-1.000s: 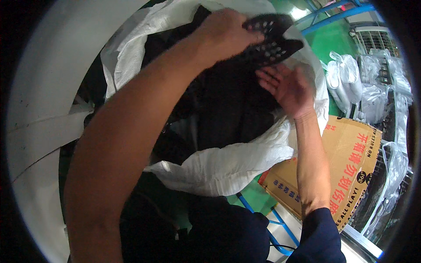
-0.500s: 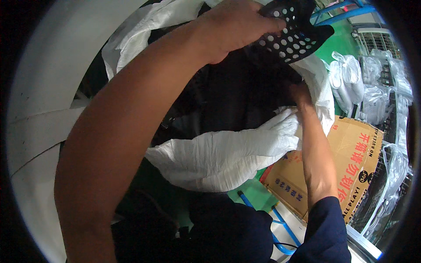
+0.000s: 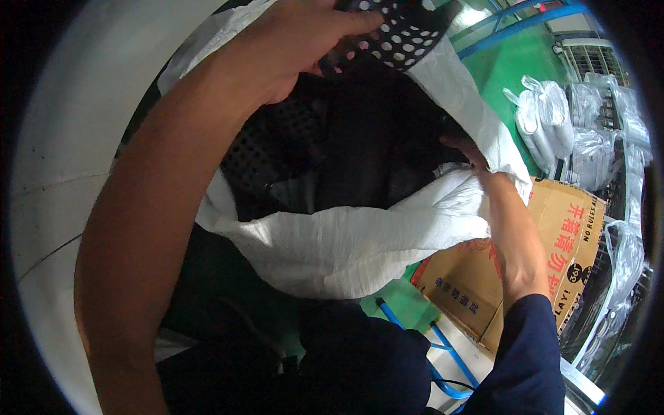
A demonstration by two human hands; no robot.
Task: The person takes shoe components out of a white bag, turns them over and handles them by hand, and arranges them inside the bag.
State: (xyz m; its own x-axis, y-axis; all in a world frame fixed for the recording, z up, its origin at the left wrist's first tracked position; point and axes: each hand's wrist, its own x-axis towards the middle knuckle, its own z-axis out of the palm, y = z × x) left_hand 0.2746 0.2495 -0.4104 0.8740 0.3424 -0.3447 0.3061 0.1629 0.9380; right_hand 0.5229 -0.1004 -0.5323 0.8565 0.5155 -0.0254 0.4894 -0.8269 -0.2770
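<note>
A black piece [image 3: 404,41] with round holes, shaped like a perforated sheet or pad, is in my left hand [image 3: 315,45] at the top. My left fingers are closed on its left part, above the sack's mouth. A white woven sack [image 3: 332,252] stands open in front of me. Dark items [image 3: 353,149] fill its inside, some also dotted with holes; their kind is hard to make out in the shadow. My right hand [image 3: 472,152] reaches over the sack's right rim. Its fingers look stretched out along the inner side, partly lost in the dark.
A brown cardboard box [image 3: 512,277] lies right of the sack. Clear plastic bags [image 3: 546,121] with white contents sit beside a wire rack [image 3: 595,62] at the far right. Blue metal tubing [image 3: 522,31] crosses the upper right. A pale curved surface [image 3: 62,152] borders the left.
My left hand has moved left and slightly up with the perforated black piece. The sack's mouth shows more of the dark items. My right hand has stayed at the right rim.
</note>
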